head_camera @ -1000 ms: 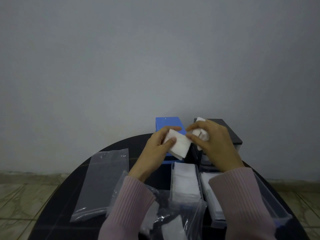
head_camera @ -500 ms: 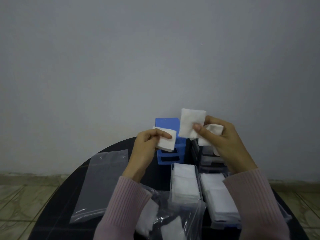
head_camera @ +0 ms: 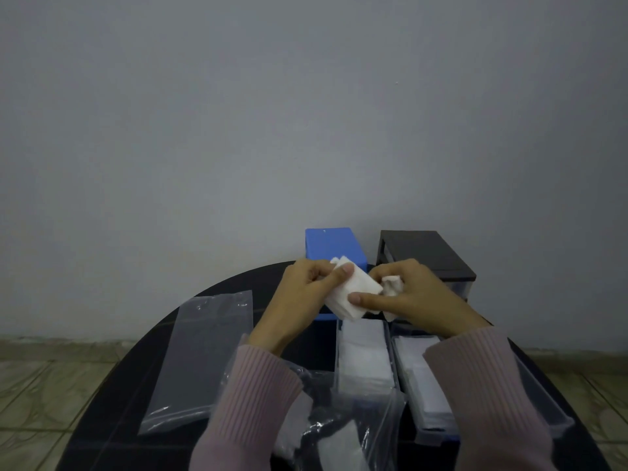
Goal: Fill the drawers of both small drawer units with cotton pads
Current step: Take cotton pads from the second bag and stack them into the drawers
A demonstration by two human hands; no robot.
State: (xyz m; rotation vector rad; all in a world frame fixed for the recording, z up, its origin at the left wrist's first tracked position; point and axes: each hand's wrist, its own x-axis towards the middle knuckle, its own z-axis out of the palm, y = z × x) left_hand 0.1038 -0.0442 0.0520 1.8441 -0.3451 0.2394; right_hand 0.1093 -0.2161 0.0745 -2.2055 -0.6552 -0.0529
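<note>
I count two hands in the centre of the frame: one left hand (head_camera: pixel 302 294) and one right hand (head_camera: pixel 416 295). I count two drawer units at the upper centre: one blue unit (head_camera: pixel 331 244) and one black unit (head_camera: pixel 424 253). I count two pulled-out drawers (head_camera: pixel 363 355) (head_camera: pixel 418 379) at the lower right, each loaded with white cotton pads. I count two clear plastic bags: one flat bag (head_camera: pixel 200 362) at the lower left, one crumpled bag (head_camera: pixel 339 426) at the bottom centre. I cannot count the pads held between the hands.
</note>
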